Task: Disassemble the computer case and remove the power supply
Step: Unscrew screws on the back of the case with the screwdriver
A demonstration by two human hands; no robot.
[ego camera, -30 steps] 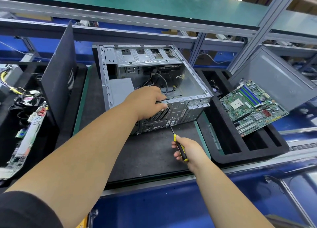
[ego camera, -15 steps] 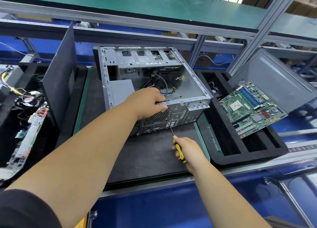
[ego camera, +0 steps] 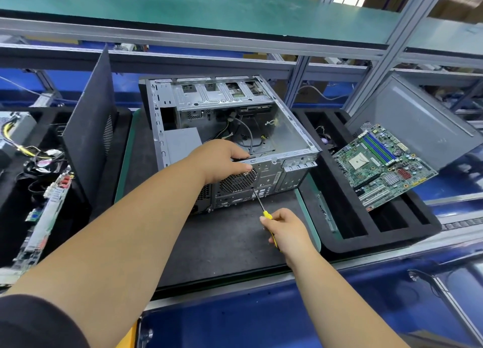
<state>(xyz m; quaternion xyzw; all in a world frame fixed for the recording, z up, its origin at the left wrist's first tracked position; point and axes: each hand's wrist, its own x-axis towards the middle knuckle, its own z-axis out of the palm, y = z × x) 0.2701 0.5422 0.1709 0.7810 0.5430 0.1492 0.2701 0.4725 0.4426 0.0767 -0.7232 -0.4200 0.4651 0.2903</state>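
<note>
An open grey computer case (ego camera: 292, 128) lies on its side on the dark mat (ego camera: 224, 238), rear panel toward me. The grey power supply (ego camera: 181, 142) sits inside at the near left corner. My left hand (ego camera: 222, 162) grips the top edge of the rear panel, above the round fan grille (ego camera: 237, 181). My right hand (ego camera: 286, 230) holds a yellow-and-black screwdriver (ego camera: 264, 209); its tip touches the rear panel just below the grille. Loose cables (ego camera: 248, 138) lie in the case.
A black side panel (ego camera: 88, 128) leans upright to the left of the case. A black foam tray (ego camera: 366, 224) at the right holds a green motherboard (ego camera: 381, 164) and a grey panel (ego camera: 418, 122). More boards and cables (ego camera: 39, 190) fill the left tray.
My right hand has slid forward along the screwdriver toward the case, and the tip has stayed at the rear panel. My left hand keeps its grip on the panel edge.
</note>
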